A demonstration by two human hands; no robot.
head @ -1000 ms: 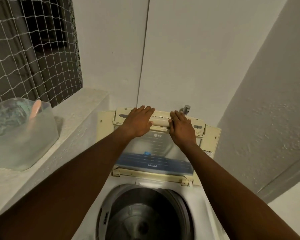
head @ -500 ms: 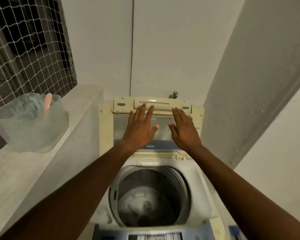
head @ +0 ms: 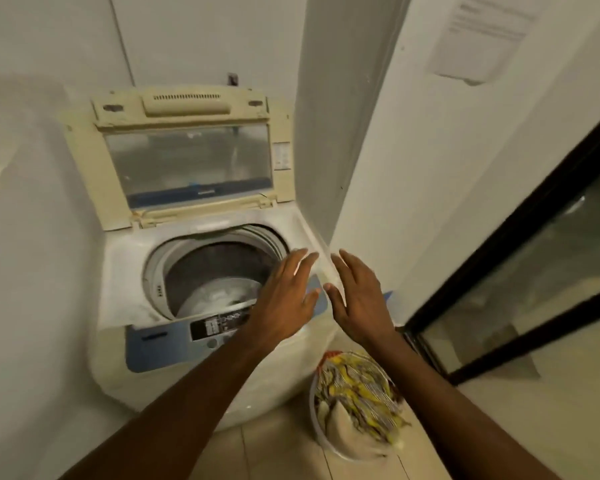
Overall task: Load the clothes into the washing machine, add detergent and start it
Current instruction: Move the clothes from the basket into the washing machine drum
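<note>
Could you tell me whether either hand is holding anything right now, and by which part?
Nothing is held: the left hand and right hand are both open and empty.

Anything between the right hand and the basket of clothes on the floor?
Nothing in the head view: below the right hand, only its own forearm and bare floor before the basket of clothes.

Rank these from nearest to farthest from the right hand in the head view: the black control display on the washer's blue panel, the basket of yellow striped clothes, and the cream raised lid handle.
From the right hand:
1. Basket of yellow striped clothes, just below the hand, on the floor right of the washer.
2. Black control display, to the left on the blue front panel, partly behind the left hand.
3. Cream lid handle, far up at the top of the raised lid.
</note>
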